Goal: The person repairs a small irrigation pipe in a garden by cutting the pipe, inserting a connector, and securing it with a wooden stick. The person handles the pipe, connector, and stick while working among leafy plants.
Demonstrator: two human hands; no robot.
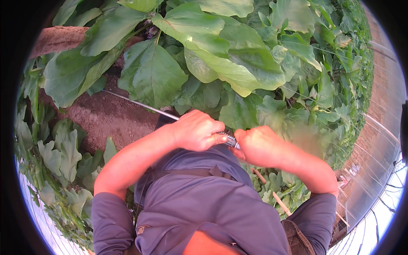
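A thin metal wand [144, 105] with a dark ridged handle [229, 140] runs up and left from my waist to a small blue tip [103, 90] among the leaves. My left hand [197, 129] is closed round the wand at the front of the handle. My right hand [257, 144] is closed on the rear end of the handle. Big green leaves [153, 76] hang just beyond both hands, and a small purple bit [151, 30] shows between stems above them.
Dense plants [68, 157] surround me on both sides, over brown soil [106, 119]. A thick branch or post [55, 40] lies at upper left. Along the right are a dirt strip [363, 144], translucent sheeting with wires [382, 161], and thin wooden stakes [280, 202].
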